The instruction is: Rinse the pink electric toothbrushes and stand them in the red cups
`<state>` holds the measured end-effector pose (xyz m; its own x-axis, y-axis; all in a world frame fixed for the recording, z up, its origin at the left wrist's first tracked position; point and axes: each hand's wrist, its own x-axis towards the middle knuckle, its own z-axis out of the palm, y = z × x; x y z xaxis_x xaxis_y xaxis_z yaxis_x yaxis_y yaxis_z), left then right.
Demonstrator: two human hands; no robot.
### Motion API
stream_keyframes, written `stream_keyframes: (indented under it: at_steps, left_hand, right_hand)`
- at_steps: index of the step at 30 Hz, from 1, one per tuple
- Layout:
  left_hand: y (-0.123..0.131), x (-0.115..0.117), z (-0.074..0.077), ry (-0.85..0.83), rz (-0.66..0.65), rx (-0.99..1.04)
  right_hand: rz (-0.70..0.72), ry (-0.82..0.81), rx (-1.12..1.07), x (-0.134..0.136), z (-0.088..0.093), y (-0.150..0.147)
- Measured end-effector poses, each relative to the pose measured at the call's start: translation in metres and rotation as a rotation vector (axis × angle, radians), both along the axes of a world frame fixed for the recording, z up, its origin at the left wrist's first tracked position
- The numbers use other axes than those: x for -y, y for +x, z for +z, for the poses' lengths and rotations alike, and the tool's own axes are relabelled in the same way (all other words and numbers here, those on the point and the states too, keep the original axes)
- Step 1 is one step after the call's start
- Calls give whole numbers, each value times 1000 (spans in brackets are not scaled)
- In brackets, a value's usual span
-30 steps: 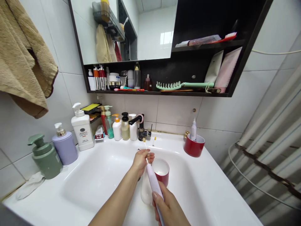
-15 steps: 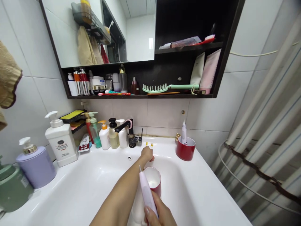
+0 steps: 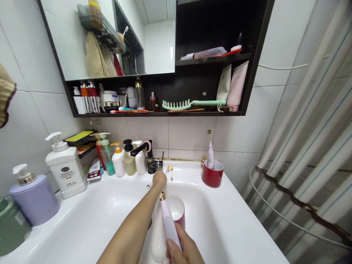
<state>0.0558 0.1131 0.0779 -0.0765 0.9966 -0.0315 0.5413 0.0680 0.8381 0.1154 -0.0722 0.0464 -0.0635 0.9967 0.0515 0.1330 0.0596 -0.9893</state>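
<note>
My right hand point(image 3: 184, 250) is closed round the lower end of a pale lilac electric toothbrush handle point(image 3: 167, 222); it points away from me over the white sink point(image 3: 110, 205), its bare metal shaft at the top. Just beyond it, a red cup point(image 3: 178, 216) with a white inside stands in the basin. My left hand point(image 3: 159, 179) reaches to the sink's back ledge beside the black faucet point(image 3: 144, 150), fingers pinched on a small brush head point(image 3: 168, 168). A second brush head point(image 3: 171, 173) stands on the ledge next to it.
A second red cup point(image 3: 212, 176) holding a tube stands at the back right of the sink. Several pump bottles point(image 3: 121, 161) line the back left, with a white one point(image 3: 65, 167) and a purple one point(image 3: 33, 196) nearer. A dark shelf point(image 3: 154, 113) hangs above; a striped curtain point(image 3: 308, 154) is at the right.
My left hand took the brush head off the handle and carried it to the back ledge by the faucet. The view has swung to the right. The right hand stays on the handle.
</note>
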Motion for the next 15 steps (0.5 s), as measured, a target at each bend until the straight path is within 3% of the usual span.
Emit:
stream_keyframes:
  at_steps: [5, 10, 15]
  left_hand:
    - [-22, 49, 13, -83, -96, 326]
    - [-40, 98, 18, -299, -124, 1083]
    - [-42, 110, 21, -281, -113, 1171]
  right_hand:
    - [31, -148, -129, 0, 13, 0]
    - [130, -197, -237, 5, 14, -4]
    - [163, -198, -232, 11, 17, -8]
